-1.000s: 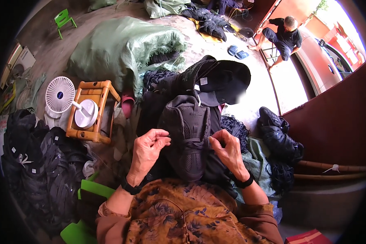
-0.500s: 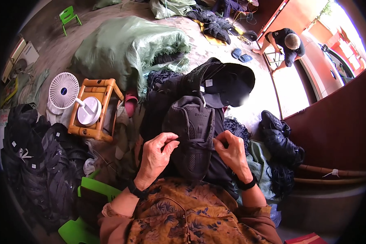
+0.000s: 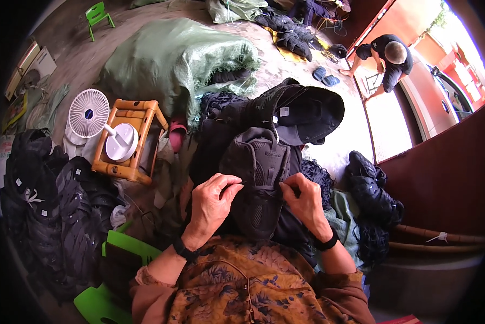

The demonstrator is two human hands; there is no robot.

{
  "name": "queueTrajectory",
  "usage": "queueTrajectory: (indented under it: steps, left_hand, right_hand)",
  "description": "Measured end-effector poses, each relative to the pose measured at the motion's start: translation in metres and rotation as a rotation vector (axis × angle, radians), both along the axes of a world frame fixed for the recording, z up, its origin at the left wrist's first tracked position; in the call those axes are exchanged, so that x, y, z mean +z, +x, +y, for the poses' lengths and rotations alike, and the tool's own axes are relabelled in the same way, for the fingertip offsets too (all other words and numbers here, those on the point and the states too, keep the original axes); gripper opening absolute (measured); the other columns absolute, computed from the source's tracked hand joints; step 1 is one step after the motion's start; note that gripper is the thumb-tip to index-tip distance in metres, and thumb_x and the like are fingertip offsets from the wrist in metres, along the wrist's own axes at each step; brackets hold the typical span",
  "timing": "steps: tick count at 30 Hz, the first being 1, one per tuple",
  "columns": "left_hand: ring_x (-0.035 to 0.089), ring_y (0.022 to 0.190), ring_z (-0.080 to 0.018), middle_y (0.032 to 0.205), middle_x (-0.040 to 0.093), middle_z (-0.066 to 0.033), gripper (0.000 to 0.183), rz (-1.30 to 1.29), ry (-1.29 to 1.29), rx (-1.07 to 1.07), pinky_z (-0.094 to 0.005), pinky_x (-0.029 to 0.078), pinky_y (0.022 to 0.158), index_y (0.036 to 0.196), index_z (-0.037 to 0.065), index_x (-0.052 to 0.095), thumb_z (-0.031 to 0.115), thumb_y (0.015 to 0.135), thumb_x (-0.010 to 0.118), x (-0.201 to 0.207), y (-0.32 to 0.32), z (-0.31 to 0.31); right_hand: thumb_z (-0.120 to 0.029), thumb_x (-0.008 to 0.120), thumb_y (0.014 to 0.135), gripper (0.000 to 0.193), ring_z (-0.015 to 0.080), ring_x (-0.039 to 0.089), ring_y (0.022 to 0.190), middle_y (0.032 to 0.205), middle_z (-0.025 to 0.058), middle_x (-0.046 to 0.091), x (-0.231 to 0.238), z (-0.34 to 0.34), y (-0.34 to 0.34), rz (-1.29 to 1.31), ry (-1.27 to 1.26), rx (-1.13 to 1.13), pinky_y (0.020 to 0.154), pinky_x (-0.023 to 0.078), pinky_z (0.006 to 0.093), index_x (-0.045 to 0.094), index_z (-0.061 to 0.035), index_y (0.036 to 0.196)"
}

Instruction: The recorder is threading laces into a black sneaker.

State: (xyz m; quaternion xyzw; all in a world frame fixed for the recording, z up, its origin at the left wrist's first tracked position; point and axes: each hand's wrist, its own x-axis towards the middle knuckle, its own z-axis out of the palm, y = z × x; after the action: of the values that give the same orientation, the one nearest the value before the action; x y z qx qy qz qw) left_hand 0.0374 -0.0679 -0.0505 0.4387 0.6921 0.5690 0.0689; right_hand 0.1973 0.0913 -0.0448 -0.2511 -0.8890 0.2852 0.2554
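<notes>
A black mesh shoe upper (image 3: 261, 162) lies across my lap, its rounded toe towards me. On its left side my left hand (image 3: 213, 202) is closed, with thumb and forefinger pinched by the edge. My right hand (image 3: 303, 200) makes a similar pinch against the right edge. Between them a thin dark shoelace (image 3: 263, 188) runs across the upper; its ends disappear at my fingertips. Beyond the upper, a black piece with a wide curved opening and a white label (image 3: 312, 113) rests on dark cloth. A bundle of black laces (image 3: 317, 181) hangs to the right.
A white fan (image 3: 121, 141) stands on a bamboo stool (image 3: 129, 170) to the left, beside piled black uppers (image 3: 43, 216). A green sack (image 3: 161, 65) bulges ahead. More uppers (image 3: 369, 186) lie right. A person (image 3: 396, 56) bends in the doorway. Green chair (image 3: 129, 248) parts show lower left.
Both hands stay pinched at the sides of the upper, the right one shifted slightly left. The whole scene has slid a little to the right as the view turned.
</notes>
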Motion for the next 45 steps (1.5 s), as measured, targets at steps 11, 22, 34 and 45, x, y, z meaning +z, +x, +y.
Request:
queueTrajectory:
  steps: [11,22,34,45]
  left_hand:
    - [0.060,0.072,-0.0266,0.075,0.052,-0.0082,0.017,0.581,-0.270,0.062,-0.0383,0.051,0.062,0.077,0.007,0.051,0.001,0.075,0.066,0.018,0.014,0.015]
    - [0.047,0.126,-0.0296,0.114,0.057,-0.0143,0.007,1.100,-0.257,-0.241,-0.0471,0.038,0.103,0.077,0.006,0.059,0.009,0.072,0.063,0.038,-0.012,0.020]
    - [0.055,0.088,-0.0198,0.082,0.051,-0.0013,0.023,0.823,-0.310,-0.603,-0.0343,0.046,0.073,0.081,0.011,0.055,0.015,0.067,0.073,0.036,-0.048,0.044]
    - [0.051,0.090,-0.0217,0.083,0.052,-0.0018,0.027,0.695,-0.319,-0.408,-0.0381,0.038,0.074,0.078,0.010,0.061,0.017,0.062,0.082,0.032,-0.017,0.032]
  right_hand:
    - [-0.006,0.070,0.082,0.013,0.0211,0.062,0.054,0.063,0.0121,0.062,-0.009,0.001,0.003,0.022,-0.210,-0.042,0.052,0.047,0.0311,0.058,0.0000,0.082]
    - [-0.013,0.075,0.075,0.018,0.0312,0.058,0.109,0.117,0.0142,0.058,0.020,0.021,0.004,-0.079,0.520,0.216,0.088,0.046,0.0458,0.060,-0.0075,0.085]
    - [-0.024,0.072,0.072,0.023,0.0232,0.049,0.092,0.094,0.0023,0.051,0.050,0.068,-0.027,-0.406,0.735,0.816,0.079,0.040,0.0372,0.058,-0.0140,0.088]
    - [-0.030,0.068,0.085,0.024,0.0187,0.055,0.082,0.081,0.0018,0.060,0.036,0.057,-0.035,-0.330,-0.097,0.545,0.070,0.043,0.0336,0.066,-0.0083,0.076]
